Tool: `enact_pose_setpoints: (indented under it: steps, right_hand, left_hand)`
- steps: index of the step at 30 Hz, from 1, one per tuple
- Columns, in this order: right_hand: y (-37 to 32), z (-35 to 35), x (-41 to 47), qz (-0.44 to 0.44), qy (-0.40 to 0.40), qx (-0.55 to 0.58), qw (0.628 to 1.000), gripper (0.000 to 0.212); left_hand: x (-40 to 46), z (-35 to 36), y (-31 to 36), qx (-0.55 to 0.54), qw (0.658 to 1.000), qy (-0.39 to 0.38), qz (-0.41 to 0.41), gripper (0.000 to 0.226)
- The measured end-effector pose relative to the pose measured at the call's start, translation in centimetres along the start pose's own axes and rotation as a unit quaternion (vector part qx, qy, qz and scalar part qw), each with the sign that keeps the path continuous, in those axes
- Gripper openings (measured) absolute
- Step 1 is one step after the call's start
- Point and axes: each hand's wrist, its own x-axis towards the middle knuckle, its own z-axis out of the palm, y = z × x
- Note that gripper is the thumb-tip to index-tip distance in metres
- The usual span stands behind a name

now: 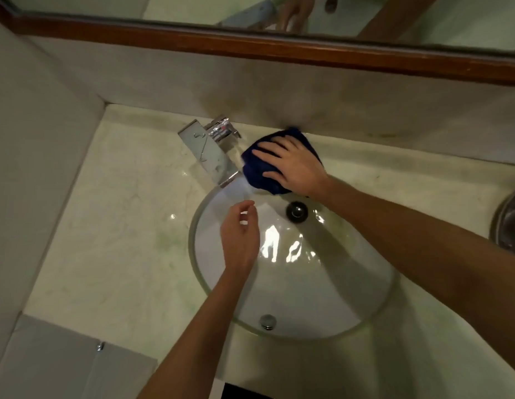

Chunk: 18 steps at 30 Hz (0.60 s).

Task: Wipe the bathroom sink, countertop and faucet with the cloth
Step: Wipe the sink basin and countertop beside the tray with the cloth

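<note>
Head view, step in hand: wiping the countertop point(129, 226) strip behind the sink point(374, 306), just right of the faucet point(210, 151).
Head view, cloth: a dark blue cloth point(256, 171) lies bunched under the right hand's fingers, its far corner against the back wall, its near edge over the sink rim.
Head view, right hand: the right hand point(293, 165) lies flat on the cloth, fingers point(267, 153) extended and spread, pressing rather than clenching; the fingertips point toward the faucet.
Head view, left hand: the left hand point(239, 240) hovers over the basin, fingers loosely curled with thumb and forefinger near each other; it appears to grasp nothing.
Head view, faucet: the chrome spout sits just beyond the right fingertips, apart from the cloth by a narrow gap.
Head view, drain: the dark drain plug point(296, 211) lies just nearer than the right palm.
Technique, judged: keep the palm flat for even pressure, sweep along the wall seam in overlapping passes, then work round the faucet base.
Risk, judged: the bunched cloth may skip the corner at the wall.
</note>
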Motion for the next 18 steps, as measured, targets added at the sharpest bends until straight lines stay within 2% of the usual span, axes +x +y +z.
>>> enact_pose_setpoints:
  steps: [3, 8, 10, 14, 18]
  right_hand:
    - [-2.8, 1.3, 3.8, -0.108, 0.0, 0.011, 0.994, 0.045]
    - [-2.7, 1.4, 4.2, -0.14, 0.024, -0.003, 0.99, 0.043]
    - [-1.3, 0.9, 2.9, -0.1, 0.013, -0.002, 0.995, 0.046]
    - [1.5, -0.7, -3.3, 0.052, 0.032, 0.022, 0.998, 0.051]
    - [2.4, -2.3, -11.4, 0.189, 0.02, -0.018, 0.982, 0.053]
  left_hand:
    - [-0.6, -3.7, -1.9, 0.011, 0.998, 0.068, 0.007, 0.021]
    - [-1.4, -8.6, -4.6, -0.022, 0.994, 0.103, -0.029, 0.021]
    - [-1.7, -9.4, -5.2, -0.033, 0.994, 0.103, -0.035, 0.021]
    - [-2.3, -8.5, -5.2, -0.035, 0.996, 0.079, -0.019, 0.016]
    - [-2.8, -4.4, -2.7, -0.009, 0.999, -0.009, 0.031, 0.012]
